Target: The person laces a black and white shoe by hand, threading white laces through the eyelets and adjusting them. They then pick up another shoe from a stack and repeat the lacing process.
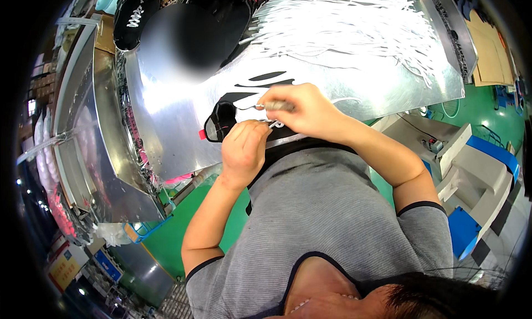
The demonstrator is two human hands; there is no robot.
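A black shoe upper [217, 125] with a small red tab lies at the near edge of the metal table. My right hand [308, 111] is closed round the light handle of a lacing hook [279, 105], whose thin metal shaft points left over the upper. My left hand [244, 148] sits on the near side of the upper, its fingers pinched together. A bit of white shoelace [274, 124] shows beside its fingertips, between the two hands. The fingers hide part of the lace and the upper. Flat black-and-white shoe pieces [268, 77] lie just beyond.
A big heap of white shoelaces [343, 28] spreads over the far right of the metal table [172, 136]. Black shoe uppers with red lacing [136, 19] stand at the far left. A grey bin with blue edges [476, 169] is at my right, cardboard [490, 53] beyond it.
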